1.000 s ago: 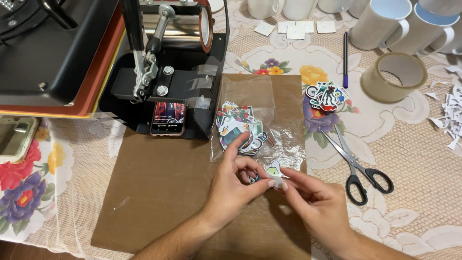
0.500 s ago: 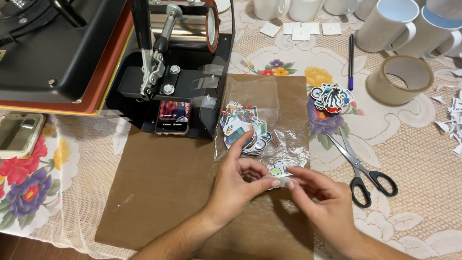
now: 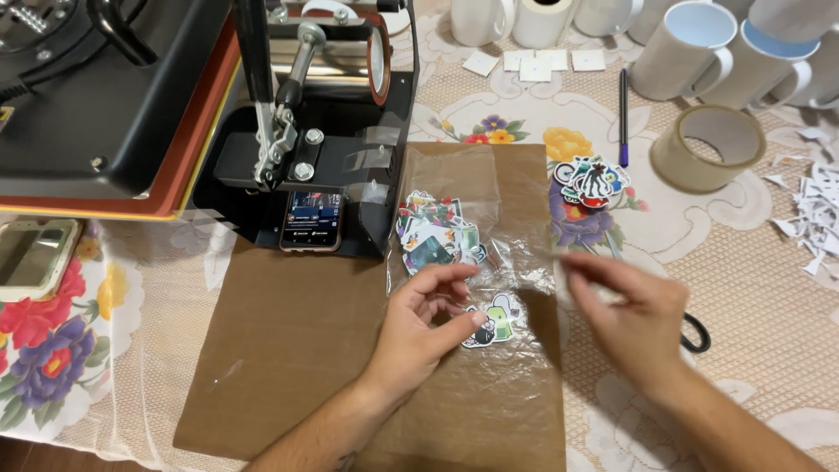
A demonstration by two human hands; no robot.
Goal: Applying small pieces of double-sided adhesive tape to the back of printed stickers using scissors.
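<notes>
My left hand [image 3: 428, 319] rests on a clear plastic bag [image 3: 489, 188] that lies on a brown paper sheet [image 3: 288, 350]. Its thumb tip touches a small green and black sticker [image 3: 496, 322], while the fingers are curled and apart. A heap of colourful stickers [image 3: 433, 232] sits inside the bag just beyond the fingers. My right hand [image 3: 629, 315], blurred, hovers to the right of the sticker and pinches a pale piece [image 3: 570, 284] between thumb and fingers. It covers most of the scissors [image 3: 696, 334].
A black mug heat press [image 3: 306, 131] with a phone [image 3: 313, 223] at its base stands at the back left. Another sticker stack [image 3: 592, 179], a pen [image 3: 623, 114], a tape roll [image 3: 708, 149], white mugs [image 3: 682, 52] and paper scraps [image 3: 817, 210] lie to the right.
Both hands were pinching the sticker together. Now my right hand has pulled away to the right with a pale piece, and the sticker lies on the bag under my left thumb.
</notes>
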